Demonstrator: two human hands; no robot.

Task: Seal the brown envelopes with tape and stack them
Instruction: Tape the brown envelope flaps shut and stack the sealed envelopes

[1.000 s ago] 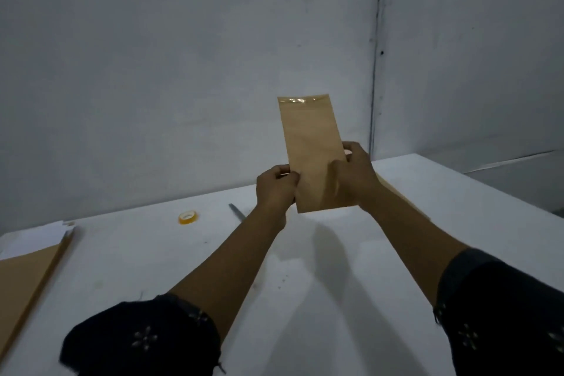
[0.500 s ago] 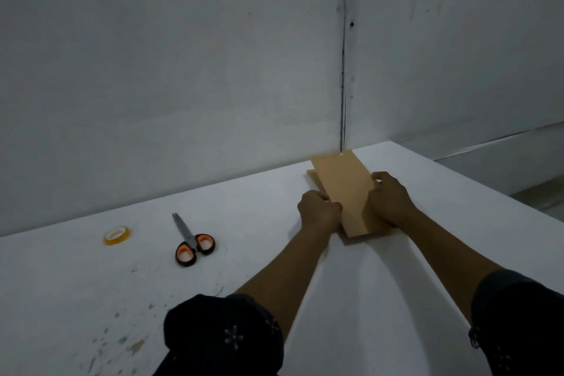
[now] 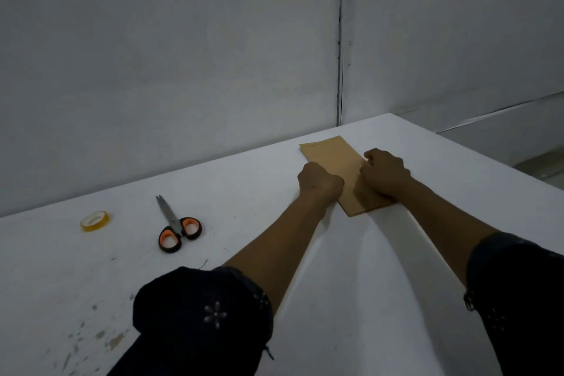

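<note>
Lowered flat onto table (image 3: pixel 274 253), envelope (image 3: pixel 338 168) lies between both hands' grip.

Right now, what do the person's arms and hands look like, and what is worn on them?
Both forearms are bare. The left sleeve and right sleeve are dark and pushed up, with small pale flower-like marks. The left hand and right hand show no gloves.
</note>
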